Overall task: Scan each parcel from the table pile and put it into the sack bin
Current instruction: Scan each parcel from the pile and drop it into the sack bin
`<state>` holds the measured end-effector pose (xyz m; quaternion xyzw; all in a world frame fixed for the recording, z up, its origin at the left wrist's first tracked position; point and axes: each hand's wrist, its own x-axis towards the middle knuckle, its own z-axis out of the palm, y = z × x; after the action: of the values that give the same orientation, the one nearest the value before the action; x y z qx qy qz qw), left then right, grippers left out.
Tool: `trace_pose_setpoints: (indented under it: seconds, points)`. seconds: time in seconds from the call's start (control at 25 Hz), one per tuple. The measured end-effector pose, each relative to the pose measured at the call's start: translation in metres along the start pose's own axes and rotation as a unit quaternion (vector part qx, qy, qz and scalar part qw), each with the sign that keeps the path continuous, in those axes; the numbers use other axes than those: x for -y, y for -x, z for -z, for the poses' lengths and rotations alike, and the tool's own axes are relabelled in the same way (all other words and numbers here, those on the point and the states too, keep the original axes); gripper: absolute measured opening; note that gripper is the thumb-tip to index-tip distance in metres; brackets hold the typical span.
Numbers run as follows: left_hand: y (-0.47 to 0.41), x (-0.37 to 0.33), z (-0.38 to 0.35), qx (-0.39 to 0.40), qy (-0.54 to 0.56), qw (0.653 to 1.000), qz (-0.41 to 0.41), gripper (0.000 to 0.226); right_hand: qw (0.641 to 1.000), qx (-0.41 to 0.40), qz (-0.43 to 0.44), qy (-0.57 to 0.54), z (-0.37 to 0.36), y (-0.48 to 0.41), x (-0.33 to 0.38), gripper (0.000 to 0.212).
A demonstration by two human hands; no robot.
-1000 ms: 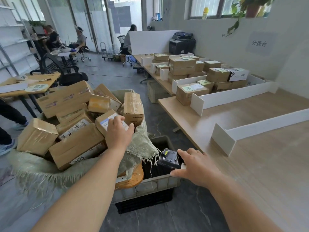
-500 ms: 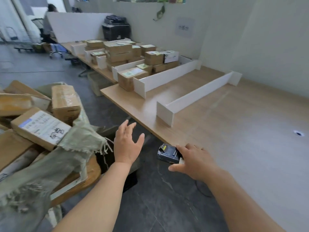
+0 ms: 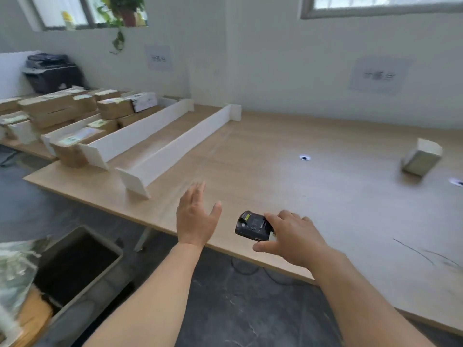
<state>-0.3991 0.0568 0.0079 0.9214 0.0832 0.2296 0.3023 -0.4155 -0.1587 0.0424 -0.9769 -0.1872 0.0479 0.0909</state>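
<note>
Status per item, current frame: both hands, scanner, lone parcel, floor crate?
left hand: open, fingers straight, holding nothing.
right hand: holds the scanner.
scanner: in hand, above the table edge.
lone parcel: resting on the table, untouched, blurred.
floor crate: open-topped, inside dark, contents unclear.

The scanner (image 3: 251, 229) is showing black with a green patch, the table (image 3: 300, 196) pale wood grain, dividers (image 3: 175, 144) white, floor (image 3: 238, 309) dark veined grey.

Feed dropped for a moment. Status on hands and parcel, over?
Left hand open, empty, over table edge. Right hand grips scanner. One parcel far right on table, untouched. Only bare tabletop between.
</note>
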Motion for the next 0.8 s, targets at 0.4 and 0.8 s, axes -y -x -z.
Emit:
trace_pose_setpoints:
  seconds: [0.4,0.8]
  points:
    - [0.049,-0.198,-0.149,0.118,0.069,0.984,-0.113,0.082,0.982,-0.036,-0.182,-0.025,0.026,0.123,-0.196,0.065]
    - [0.051,-0.339,-0.265,0.186,0.119,0.954,-0.204,0.080,0.949,-0.076,-0.304,-0.025,0.036,0.178,-0.327,0.072]
